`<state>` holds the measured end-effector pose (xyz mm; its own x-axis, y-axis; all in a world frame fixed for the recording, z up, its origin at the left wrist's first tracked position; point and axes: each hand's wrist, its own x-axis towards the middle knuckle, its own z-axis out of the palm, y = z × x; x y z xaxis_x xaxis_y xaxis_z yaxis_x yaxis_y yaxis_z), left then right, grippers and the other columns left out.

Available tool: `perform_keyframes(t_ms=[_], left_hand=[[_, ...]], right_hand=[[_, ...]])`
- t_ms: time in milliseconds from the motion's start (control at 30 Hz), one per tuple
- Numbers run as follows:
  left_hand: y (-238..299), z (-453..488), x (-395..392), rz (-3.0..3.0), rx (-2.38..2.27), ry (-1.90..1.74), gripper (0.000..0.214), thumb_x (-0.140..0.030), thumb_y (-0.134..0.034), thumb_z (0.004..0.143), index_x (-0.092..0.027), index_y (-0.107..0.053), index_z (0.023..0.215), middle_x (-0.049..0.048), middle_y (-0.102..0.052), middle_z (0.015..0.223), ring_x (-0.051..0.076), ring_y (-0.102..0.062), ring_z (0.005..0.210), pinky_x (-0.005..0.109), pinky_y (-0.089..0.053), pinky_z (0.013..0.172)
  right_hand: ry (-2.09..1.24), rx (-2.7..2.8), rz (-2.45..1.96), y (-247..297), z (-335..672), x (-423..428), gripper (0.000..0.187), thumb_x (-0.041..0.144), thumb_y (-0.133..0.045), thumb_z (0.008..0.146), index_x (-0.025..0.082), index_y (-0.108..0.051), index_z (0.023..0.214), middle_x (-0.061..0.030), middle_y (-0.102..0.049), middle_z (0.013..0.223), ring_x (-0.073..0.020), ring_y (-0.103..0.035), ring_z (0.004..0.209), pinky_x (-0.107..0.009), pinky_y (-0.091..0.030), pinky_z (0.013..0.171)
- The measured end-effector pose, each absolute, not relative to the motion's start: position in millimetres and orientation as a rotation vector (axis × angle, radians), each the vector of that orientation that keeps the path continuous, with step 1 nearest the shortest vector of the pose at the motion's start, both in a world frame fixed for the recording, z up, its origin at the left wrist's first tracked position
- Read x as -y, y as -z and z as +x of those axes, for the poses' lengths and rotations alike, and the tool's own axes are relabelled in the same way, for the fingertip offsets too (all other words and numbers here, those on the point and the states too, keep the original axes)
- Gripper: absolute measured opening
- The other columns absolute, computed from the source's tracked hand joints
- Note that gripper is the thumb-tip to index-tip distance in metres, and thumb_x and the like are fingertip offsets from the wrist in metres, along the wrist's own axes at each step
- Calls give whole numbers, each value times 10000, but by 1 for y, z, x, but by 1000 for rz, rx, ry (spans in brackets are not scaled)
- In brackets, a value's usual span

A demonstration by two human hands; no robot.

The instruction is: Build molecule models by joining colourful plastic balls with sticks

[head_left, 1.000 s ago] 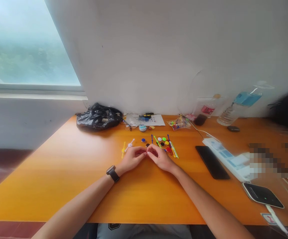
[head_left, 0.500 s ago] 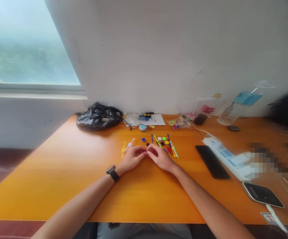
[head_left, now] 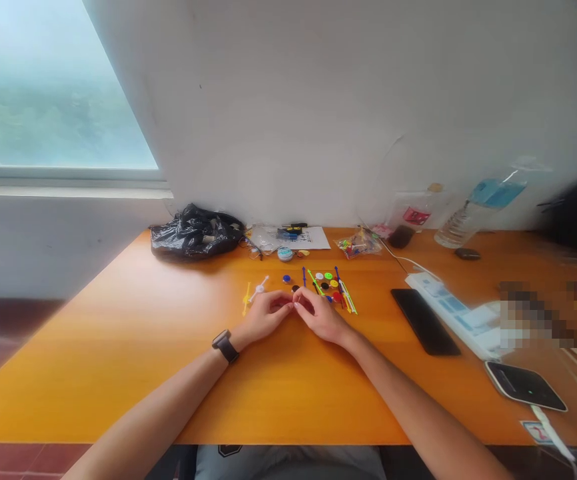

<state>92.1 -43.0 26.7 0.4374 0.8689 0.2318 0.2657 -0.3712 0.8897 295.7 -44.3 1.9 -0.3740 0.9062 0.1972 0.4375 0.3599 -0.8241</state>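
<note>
My left hand (head_left: pixel 267 315) and my right hand (head_left: pixel 322 316) meet fingertip to fingertip over the table, both pinched closed. Whatever lies between their fingers is too small and hidden to make out. Left of them rest a yellow arrow-shaped piece (head_left: pixel 246 300) and a white arrow-shaped piece with a round disc (head_left: pixel 260 289). Behind the fingers sits a blue disc (head_left: pixel 286 279). Beyond my right hand lie a blue arrow (head_left: pixel 304 276), a green arrow (head_left: pixel 314 282), a green disc (head_left: pixel 328 275), a red disc (head_left: pixel 337 297) and several more coloured arrows and discs.
On the wooden table (head_left: pixel 118 353), a black plastic bag (head_left: pixel 196 233) lies at the back left. A round tin (head_left: pixel 285 254), a bag of coloured pieces (head_left: pixel 358 245) and bottles (head_left: pixel 453 227) line the back. To the right are a black phone (head_left: pixel 424 321) and a power strip (head_left: pixel 448 313).
The view has shifted very slightly. Both hands stay together in nearly the same pinched pose, and the pieces on the table lie as before.
</note>
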Motion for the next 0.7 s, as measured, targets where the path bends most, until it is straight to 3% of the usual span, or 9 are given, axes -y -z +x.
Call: perform_keyframes(t_ms=[700], left_hand=[[-22, 92, 42, 1883, -950, -944, 270, -373, -615, 1003, -149, -762, 1032, 99, -801, 1011, 233, -735, 920, 345, -599, 854]], right_hand=[[-875, 2002, -1192, -6, 295, 47, 98, 323, -507, 1017, 245, -555, 982, 27, -584, 784, -163, -546, 696, -285, -407, 673]])
